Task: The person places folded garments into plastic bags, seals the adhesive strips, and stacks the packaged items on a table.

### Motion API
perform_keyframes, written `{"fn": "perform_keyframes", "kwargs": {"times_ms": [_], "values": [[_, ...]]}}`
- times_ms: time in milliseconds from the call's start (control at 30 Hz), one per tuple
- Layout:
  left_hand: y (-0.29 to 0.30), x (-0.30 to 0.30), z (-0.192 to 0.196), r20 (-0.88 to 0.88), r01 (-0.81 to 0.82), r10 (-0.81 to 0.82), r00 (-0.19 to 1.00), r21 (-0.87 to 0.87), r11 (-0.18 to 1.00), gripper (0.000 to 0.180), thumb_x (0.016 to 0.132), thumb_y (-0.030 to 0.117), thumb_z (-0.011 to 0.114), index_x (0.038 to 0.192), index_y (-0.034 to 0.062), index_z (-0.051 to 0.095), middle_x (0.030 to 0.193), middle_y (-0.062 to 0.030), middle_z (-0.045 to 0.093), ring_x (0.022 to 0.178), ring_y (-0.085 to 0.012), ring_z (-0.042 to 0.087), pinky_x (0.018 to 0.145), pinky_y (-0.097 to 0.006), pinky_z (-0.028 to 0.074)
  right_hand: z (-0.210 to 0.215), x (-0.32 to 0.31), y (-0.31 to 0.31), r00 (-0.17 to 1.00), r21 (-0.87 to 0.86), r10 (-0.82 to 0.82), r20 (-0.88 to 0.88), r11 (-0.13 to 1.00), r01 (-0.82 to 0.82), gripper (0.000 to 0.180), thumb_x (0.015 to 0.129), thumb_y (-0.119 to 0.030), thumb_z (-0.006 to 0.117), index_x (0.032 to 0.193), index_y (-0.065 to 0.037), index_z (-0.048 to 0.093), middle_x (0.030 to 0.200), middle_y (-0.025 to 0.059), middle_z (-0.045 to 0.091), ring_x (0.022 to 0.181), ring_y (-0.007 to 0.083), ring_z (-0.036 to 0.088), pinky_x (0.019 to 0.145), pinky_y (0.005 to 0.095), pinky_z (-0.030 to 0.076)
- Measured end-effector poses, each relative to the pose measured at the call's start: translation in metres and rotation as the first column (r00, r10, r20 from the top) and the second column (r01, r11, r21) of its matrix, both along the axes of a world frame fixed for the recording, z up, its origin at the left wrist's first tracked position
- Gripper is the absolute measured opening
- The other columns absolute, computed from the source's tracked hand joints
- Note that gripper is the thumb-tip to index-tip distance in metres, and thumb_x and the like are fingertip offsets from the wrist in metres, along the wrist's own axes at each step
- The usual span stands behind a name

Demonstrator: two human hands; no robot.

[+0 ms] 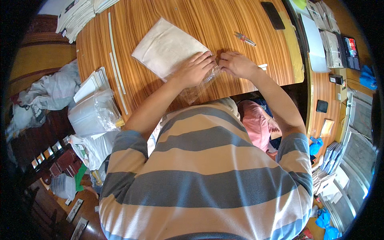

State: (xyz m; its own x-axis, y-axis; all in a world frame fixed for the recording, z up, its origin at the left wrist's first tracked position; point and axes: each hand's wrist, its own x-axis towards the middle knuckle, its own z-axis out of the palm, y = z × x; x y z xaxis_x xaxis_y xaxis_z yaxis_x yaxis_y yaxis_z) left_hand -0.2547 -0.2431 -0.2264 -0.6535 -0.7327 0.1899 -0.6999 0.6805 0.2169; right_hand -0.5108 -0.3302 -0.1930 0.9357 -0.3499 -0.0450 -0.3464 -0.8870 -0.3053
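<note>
A folded off-white cloth in a clear plastic bag (166, 46) lies at a slant on the wood-grain table (224, 20). My left hand (195, 69) rests on its near right end, the fingers stretched out over the cloth and film. Just to the right, my right hand (237, 65) has its fingers bent in a pinch at the bag's loose, crinkled end. Clear film hangs between the two hands toward the table's near edge. The fingertips of the right hand are partly hidden.
Small thread snips (245, 39) and a dark phone (273, 15) lie beyond my right hand. Stacked folded cloths (80, 18) stand at the far left. Clear plastic bags (94, 112) sit left of the table. A side table (316, 96) at right holds more stacks.
</note>
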Motion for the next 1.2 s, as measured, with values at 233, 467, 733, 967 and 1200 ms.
{"fn": "perform_keyframes", "kwargs": {"times_ms": [233,467,733,967,1200], "values": [[-0.007,-0.013,0.009,0.041,0.017,-0.02,0.999,0.054,0.998,0.049,0.103,0.025,0.052,0.148,0.0049,0.055,0.159,-0.0089,0.05,0.154,-0.0276,0.034,0.128,-0.048,0.022,-0.001,-0.008,0.001,0.996,-0.168,0.087,0.037,0.983,-0.079,0.025,0.09,-0.015,0.061,0.11,-0.005,0.069,0.114,0.0093,0.064,0.11,0.029,0.064,0.096,0.0397,0.055],[-0.009,-0.008,0.003,0.001,0.103,-0.103,0.995,0.038,0.994,0.057,0.103,0.034,0.052,0.154,0.0086,0.049,0.162,-0.0042,0.047,0.155,-0.0236,0.033,0.128,-0.047,0.021,0.012,-0.03,0.035,0.969,-0.327,0.245,-0.034,0.913,-0.243,0.024,0.083,-0.018,0.063,0.103,-0.008,0.07,0.106,0.006,0.063,0.104,0.0234,0.063,0.09,0.0359,0.053],[-0.015,-0.003,-0.001,-0.312,0.01,0.031,0.95,0.128,0.992,0.056,0.101,0.024,0.056,0.153,0.0066,0.049,0.158,-0.0077,0.051,0.153,-0.0269,0.037,0.127,-0.05,0.024,0.025,0.004,0.05,0.996,-0.109,-0.038,0.086,0.993,0.047,0.027,0.086,-0.023,0.073,0.106,-0.007,0.067,0.105,0.0083,0.065,0.106,0.0276,0.063,0.094,0.0415,0.05],[-0.012,0.01,0.023,-0.02,-0.083,0.084,0.996,0.037,0.996,0.046,0.099,0.022,0.06,0.142,0.008,0.061,0.163,-0.0073,0.044,0.154,-0.0327,0.033,0.127,-0.056,0.023,0.009,0.027,0.048,0.999,-0.038,-0.026,0.03,0.999,0.027,0.025,0.089,-0.023,0.071,0.108,-0.008,0.068,0.108,0.0092,0.066,0.109,0.0283,0.065,0.092,0.042,0.053],[0.007,0.01,0.005,0.044,-0.038,0.037,0.998,0.025,0.999,0.052,0.102,0.043,0.054,0.146,0.0167,0.059,0.17,-0.0018,0.033,0.156,-0.0293,0.03,0.126,-0.058,0.022,0.003,0.022,0.06,1.0,-0.161,0.005,-0.011,0.987,-0.007,0.017,0.09,-0.015,0.061,0.102,-0.005,0.068,0.107,0.0106,0.065,0.105,0.0285,0.067,0.09,0.041,0.056]]}}
